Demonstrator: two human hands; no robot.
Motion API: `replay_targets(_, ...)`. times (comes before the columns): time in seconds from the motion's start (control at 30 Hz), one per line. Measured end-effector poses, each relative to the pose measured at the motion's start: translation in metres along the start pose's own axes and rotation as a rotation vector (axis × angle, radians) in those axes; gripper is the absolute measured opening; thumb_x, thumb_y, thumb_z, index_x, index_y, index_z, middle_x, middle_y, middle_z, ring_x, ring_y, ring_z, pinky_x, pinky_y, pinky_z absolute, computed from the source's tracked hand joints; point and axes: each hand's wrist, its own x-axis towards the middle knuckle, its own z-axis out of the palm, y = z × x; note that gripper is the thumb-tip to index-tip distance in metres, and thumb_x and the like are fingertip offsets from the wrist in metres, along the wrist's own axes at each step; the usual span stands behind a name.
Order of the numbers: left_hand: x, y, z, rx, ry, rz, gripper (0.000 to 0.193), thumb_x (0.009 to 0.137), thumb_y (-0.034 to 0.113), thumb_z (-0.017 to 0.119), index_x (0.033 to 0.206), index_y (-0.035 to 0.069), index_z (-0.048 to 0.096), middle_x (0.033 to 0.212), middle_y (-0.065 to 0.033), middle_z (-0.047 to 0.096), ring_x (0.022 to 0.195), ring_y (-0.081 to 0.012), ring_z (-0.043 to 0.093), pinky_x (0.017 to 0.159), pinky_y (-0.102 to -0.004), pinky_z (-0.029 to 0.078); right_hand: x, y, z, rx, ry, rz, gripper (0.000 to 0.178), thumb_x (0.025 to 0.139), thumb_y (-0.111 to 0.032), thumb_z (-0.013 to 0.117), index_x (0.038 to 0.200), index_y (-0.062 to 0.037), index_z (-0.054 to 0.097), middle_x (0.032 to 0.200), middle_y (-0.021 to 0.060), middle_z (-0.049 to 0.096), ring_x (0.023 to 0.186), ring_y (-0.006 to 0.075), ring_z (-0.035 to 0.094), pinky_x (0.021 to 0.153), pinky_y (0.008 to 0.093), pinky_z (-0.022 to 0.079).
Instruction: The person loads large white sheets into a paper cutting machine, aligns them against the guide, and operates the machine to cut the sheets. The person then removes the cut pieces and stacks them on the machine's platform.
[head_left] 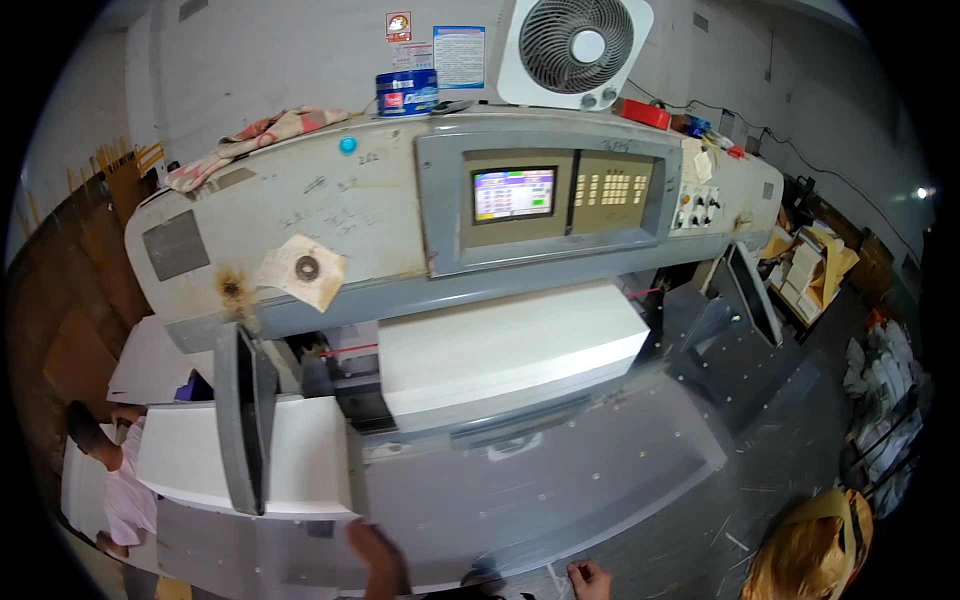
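My left hand (376, 556) is over the front of the grey metal table (520, 500), close to the near right corner of a stack of white paper (310, 450). It is smeared by motion, and its finger pose cannot be made out. At the lower edge, my right hand (590, 580) is closed with its fingers curled, and nothing shows in it. A second, thick stack of white paper (510, 350) lies under the front beam of a large paper cutting machine (350, 220), apart from both hands.
Upright grey side guards stand at left (240, 420) and right (755, 295). A lit screen (513, 193) and keypad (610, 190) face me. A fan (585, 50) and blue tub (407, 92) sit on top. Another person (125, 480) is at far left; a golden sack (805, 550) is at right.
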Motion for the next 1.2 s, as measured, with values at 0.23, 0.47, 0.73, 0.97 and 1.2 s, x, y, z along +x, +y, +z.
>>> replay_targets(0.23,-0.075,-0.105,0.304,0.393,-0.773,-0.573,0.03,0.092,0.036,0.067,0.101,0.007,0.066,0.091,-0.0025,0.065,0.077,-0.0099,0.053,0.067,-0.0273,0.042,0.067,0.014,-0.073,-0.119,-0.173,0.013,0.041,0.095,-0.039,0.057,0.106,-0.0006,0.067,0.086,0.0216,0.07,0.082,0.0333,0.07,0.074,0.04,0.053)
replay_targets(0.47,-0.089,-0.223,0.436,0.326,-0.451,-0.516,0.046,0.084,0.05,0.074,0.091,0.005,0.065,0.088,-0.0029,0.064,0.087,-0.0131,0.055,0.083,-0.0296,0.044,0.051,0.152,-0.159,-0.134,-0.038,0.191,0.034,0.095,-0.034,0.061,0.102,-0.0018,0.067,0.08,0.009,0.068,0.072,0.016,0.063,0.068,0.0333,0.051)
replay_targets(0.73,-0.103,-0.217,0.445,0.378,-0.396,-0.509,0.047,0.084,0.048,0.075,0.09,0.003,0.066,0.09,-0.0046,0.064,0.083,-0.0123,0.055,0.081,-0.0276,0.044,0.086,0.242,-0.216,0.315,-0.028,0.34,0.03,0.096,-0.029,0.064,0.108,-0.0017,0.062,0.083,0.0052,0.065,0.068,0.0151,0.061,0.059,0.0278,0.051)
replay_targets(0.97,-0.108,-0.131,0.392,0.315,-0.493,-0.557,0.031,0.088,0.033,0.072,0.106,0.01,0.063,0.098,0.0016,0.06,0.092,-0.0113,0.053,0.08,-0.0299,0.044,0.259,0.196,-0.262,0.998,0.297,0.534,0.053,0.092,-0.046,0.065,0.123,-0.0033,0.058,0.109,0.0114,0.067,0.083,0.0231,0.063,0.073,0.0355,0.052)
replay_targets(1.2,-0.133,-0.057,0.076,1.135,0.48,0.437,0.023,0.081,0.006,0.064,0.103,-0.002,0.062,0.098,-0.0161,0.064,0.089,-0.0312,0.062,0.083,-0.0419,0.05,0.314,0.202,-0.264,0.66,0.405,0.722,0.079,0.079,-0.063,0.071,0.119,0.0048,0.061,0.119,0.0143,0.062,0.097,0.024,0.058,0.072,0.0398,0.051)
